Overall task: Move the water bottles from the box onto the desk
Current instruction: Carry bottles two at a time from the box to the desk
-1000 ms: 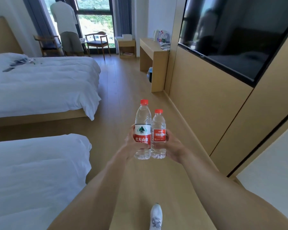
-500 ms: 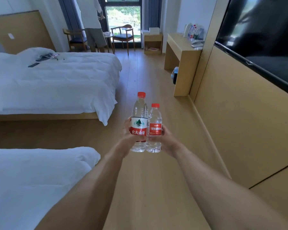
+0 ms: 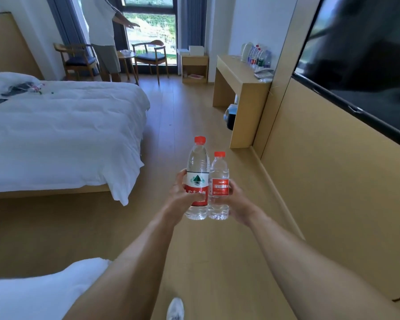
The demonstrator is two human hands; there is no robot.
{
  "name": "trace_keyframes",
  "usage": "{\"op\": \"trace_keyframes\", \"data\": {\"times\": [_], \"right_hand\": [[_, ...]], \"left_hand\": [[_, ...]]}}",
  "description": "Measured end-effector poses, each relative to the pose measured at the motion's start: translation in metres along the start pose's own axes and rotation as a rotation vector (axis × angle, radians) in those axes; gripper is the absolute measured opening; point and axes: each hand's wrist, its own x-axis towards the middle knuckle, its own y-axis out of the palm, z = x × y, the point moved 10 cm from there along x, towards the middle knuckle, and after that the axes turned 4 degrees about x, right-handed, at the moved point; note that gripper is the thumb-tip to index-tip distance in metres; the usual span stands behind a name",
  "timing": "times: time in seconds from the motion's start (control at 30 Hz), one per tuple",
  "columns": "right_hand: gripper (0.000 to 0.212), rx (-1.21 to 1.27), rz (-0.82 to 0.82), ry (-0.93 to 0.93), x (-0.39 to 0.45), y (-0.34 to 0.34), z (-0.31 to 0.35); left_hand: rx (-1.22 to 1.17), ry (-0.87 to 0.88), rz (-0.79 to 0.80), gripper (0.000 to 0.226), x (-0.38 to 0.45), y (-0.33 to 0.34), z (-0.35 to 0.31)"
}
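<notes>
My left hand [image 3: 181, 196] grips a tall clear water bottle [image 3: 197, 167] with a red cap and a red, white and green label. Beside it, touching, a shorter clear bottle [image 3: 219, 174] with a red cap and red label is held upright in my right hand [image 3: 237, 202]. Both bottles are carried in front of me above the wooden floor. The wooden desk [image 3: 236, 72] stands ahead on the right against the wall, with several bottles [image 3: 259, 57] and a white kettle at its far end. The box is not in view.
A white bed [image 3: 62, 132] fills the left side and a second bed's corner [image 3: 37, 292] lies near my left arm. A person [image 3: 103, 33] stands by the window near two chairs [image 3: 151, 56]. A dark TV [image 3: 360, 63] hangs on the right wall. A phone [image 3: 263, 73] sits on the desk.
I have walked forward along the aisle with both bottles held the same way; the desk and far bed are nearer. The person by the window has stretched an arm out.
</notes>
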Motion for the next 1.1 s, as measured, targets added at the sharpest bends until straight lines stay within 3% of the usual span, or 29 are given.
{"op": "trace_keyframes", "data": {"times": [0.2, 0.43, 0.63, 0.8, 1.1], "right_hand": [[0.071, 0.007, -0.046, -0.006, 0.102, 0.008, 0.043], [0.069, -0.013, -0.102, -0.024, 0.202, 0.011, 0.088], [0.071, -0.022, -0.089, -0.018, 0.285, 0.011, 0.108], [0.073, -0.02, -0.058, -0.019, 0.371, 0.009, 0.132], [0.052, 0.026, 0.083, -0.005, 0.545, -0.008, 0.21]], "left_hand": [[-0.067, -0.034, 0.11, 0.095, 0.119, -0.023, -0.021], [-0.092, -0.017, 0.166, 0.088, 0.227, -0.044, -0.048], [-0.061, -0.041, 0.141, 0.09, 0.312, -0.059, -0.057], [-0.038, -0.051, 0.082, 0.075, 0.395, -0.072, -0.065], [0.015, -0.053, -0.075, 0.074, 0.566, -0.088, -0.109]]}}
